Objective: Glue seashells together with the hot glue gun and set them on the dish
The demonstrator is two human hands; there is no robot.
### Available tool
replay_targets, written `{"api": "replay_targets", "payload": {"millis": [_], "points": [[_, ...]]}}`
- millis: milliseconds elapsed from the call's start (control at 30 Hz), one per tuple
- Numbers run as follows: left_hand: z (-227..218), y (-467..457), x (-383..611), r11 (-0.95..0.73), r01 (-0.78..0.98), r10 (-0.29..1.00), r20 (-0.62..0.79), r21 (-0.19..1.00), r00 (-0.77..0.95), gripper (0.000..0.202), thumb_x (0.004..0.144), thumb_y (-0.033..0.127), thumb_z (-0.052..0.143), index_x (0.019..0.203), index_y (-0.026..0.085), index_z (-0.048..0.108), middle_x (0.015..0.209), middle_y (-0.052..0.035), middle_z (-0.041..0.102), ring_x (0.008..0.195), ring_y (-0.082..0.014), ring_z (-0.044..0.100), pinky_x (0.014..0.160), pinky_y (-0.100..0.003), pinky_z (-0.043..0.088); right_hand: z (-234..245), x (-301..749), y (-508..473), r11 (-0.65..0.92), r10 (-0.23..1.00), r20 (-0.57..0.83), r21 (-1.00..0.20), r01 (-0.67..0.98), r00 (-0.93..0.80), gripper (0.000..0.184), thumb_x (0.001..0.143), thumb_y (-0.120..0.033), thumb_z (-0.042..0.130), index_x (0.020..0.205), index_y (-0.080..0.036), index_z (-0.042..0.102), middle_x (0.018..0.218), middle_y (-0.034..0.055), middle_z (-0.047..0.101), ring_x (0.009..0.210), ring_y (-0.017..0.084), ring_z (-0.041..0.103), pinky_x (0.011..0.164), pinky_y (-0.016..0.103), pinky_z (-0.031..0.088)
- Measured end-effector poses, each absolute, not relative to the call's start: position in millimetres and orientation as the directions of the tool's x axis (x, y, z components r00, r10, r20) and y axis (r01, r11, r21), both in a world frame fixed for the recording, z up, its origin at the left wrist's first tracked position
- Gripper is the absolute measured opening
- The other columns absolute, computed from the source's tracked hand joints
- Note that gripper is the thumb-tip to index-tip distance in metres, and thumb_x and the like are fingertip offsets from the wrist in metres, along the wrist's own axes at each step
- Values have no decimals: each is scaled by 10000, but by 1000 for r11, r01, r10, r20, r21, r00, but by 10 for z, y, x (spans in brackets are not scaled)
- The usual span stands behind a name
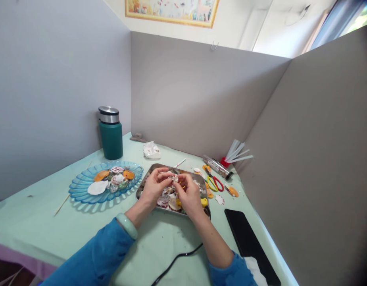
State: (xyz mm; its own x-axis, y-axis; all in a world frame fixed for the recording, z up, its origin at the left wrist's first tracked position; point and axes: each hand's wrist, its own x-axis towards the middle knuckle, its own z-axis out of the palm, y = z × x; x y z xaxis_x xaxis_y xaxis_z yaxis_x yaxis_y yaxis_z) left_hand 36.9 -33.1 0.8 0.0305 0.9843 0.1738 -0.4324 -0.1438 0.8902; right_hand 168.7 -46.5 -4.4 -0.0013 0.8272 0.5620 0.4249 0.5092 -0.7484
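Above a metal tray point(155, 167) filled with seashells, my left hand point(155, 184) and my right hand point(189, 194) meet at the fingertips. Pinched between them is a small whitish shell point(173, 178), its shape partly covered by the fingers. Striped and cream shells point(173, 203) lie in the tray beneath the hands. By the tray's right side is a yellow tool point(204, 202), mostly hidden behind my right hand, and a black cord point(183, 254) runs from near it toward me.
On the left stand a blue scalloped plate point(79, 192) of shells and a green bottle point(111, 139). To the right are scissors point(214, 183), loose orange shells point(233, 192), a clear tube point(217, 167), translucent sticks point(237, 151) and a black flat object point(250, 242). Grey panels point(201, 95) enclose the table.
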Motion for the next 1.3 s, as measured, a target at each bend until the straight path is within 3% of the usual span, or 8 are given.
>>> {"api": "replay_targets", "payload": {"millis": [733,1033,1300], "points": [[-48,-284,330,-114,-428,983,164,896,82,434,646,190,764,1014,145,541,1001,-114,702,894,-217,652,807,-354,497,-55,1664,-472,501,820,572,-739,450,28,66,835,-233,572,893,-205,557,806,11,628,673,152,586,630,263,468],[2,-321,348,-126,-413,984,167,902,64,423,614,197,778,967,140,552,979,-118,712,872,-225,658,777,-351,500,-87,1673,-488,582,719,691,-538,610,-76,78,854,-176,511,902,-192,571,833,45,629,743,181,589,688,295,461],[19,-326,370,-109,-450,987,150,886,57,434,590,228,799,953,153,573,948,-100,715,863,-231,664,762,-352,506,-41,1665,-507,537,761,648,-620,572,-12,100,869,-246,522,944,-203,572,860,44,649,717,173,601,654,282,478]]}}
